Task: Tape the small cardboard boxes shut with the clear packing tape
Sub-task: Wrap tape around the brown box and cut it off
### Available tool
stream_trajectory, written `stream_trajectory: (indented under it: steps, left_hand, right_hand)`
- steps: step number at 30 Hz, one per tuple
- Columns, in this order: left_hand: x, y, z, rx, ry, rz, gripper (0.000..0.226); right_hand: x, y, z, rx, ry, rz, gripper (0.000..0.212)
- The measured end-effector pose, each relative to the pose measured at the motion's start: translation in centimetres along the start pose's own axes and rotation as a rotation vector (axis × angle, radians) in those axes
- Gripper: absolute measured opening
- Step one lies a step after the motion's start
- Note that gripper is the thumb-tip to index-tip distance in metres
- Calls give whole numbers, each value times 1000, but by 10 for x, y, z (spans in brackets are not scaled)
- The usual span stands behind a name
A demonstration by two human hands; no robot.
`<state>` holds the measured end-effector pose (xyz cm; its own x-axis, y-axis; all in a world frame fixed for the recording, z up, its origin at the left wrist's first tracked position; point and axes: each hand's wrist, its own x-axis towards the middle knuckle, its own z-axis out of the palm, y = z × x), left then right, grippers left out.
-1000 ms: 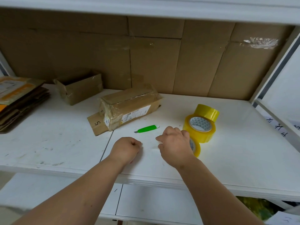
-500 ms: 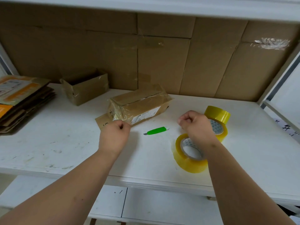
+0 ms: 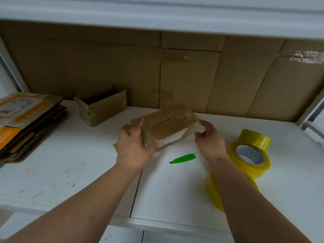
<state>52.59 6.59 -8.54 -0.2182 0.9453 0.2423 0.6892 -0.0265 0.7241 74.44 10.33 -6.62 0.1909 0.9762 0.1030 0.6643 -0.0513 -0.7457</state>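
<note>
Broad white shelf (image 3: 61,172) underfoot of everything, backed at the far side by a wall of flattened brown cardboard (image 3: 189,76); upper shelf edge cutting off the top of the view. At far left, a stack of flattened cartons (image 3: 29,127) with orange printing, cropped by the left edge.

Near the centre, slightly far, the closed cardboard box (image 3: 168,128), wrapped in glossy clear tape, long axis running from near-left to far-right, top seam following that same line; white label on its near side only partly visible, text unreadable. Loose brown flap or card under its near-left end, mostly hidden by the left hand (image 3: 135,146). Left hand clamped on the box's near-left end, thumb on the near face, fingers over the top corner. Right hand (image 3: 208,139) at the far-right end, fingers loosely curled, just beside or barely touching the box; actual contact not discernible.

Left of that and farther back, an open cardboard box (image 3: 103,106), mouth upward, interior in shadow, contents not visible.

At right, two yellow tape rolls (image 3: 250,155) leaning together; nearer, a third tape roll (image 3: 213,193) on edge, largely hidden behind the right forearm.

Between the hands and nearer, a green utility knife (image 3: 183,158), flat on the shelf, blade tip pointing left.
</note>
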Motion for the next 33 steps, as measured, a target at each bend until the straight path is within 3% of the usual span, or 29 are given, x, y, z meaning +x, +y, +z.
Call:
stream_trajectory:
  steps: [3, 7, 11, 12, 14, 17, 19, 22, 24, 26, 29, 31, 33]
  left_hand:
    - [8, -4, -2, -14, 44, 2, 65]
    - [17, -6, -6, -176, -14, -30, 36]
    - [18, -6, -3, -356, -90, -108, 38]
    - [18, -6, -2, -426, -100, -156, 39]
    - [18, -6, 0, -549, -133, -242, 36]
    - [23, -3, 4, -652, -122, -324, 42]
    - [27, -3, 6, -691, -57, -378, 38]
    - [35, -10, 6, -636, 13, -440, 46]
    - [38, -14, 6, -629, 16, -457, 50]
    - [36, -16, 4, -651, -15, -470, 55]
    - [33, -17, -3, -687, -106, -466, 68]
    - [33, -20, -8, -710, -132, -476, 62]
    - [36, -23, -14, -723, -134, -477, 52]
  right_hand:
    - [31, 2, 0, -36, -5, 3, 79]
    - [60, -1, 3, -85, -178, -25, 78]
    - [70, -2, 11, -89, -188, -60, 45]
    - [73, -1, 12, -61, -171, -38, 45]
    - [76, -2, 12, 100, -171, 69, 51]
    - [77, -3, 16, 335, -169, 176, 30]
    - [76, -3, 17, 237, -155, 145, 20]
    - [76, 3, 24, 100, -112, 102, 24]
    - [73, 5, 27, 239, -142, 103, 34]
    - [71, 5, 29, 420, -275, 166, 44]
    - [67, 7, 20, 656, -468, 274, 33]
    - [67, 11, 13, 813, -556, 282, 35]
    - [67, 11, 6, 1020, -577, 297, 51]
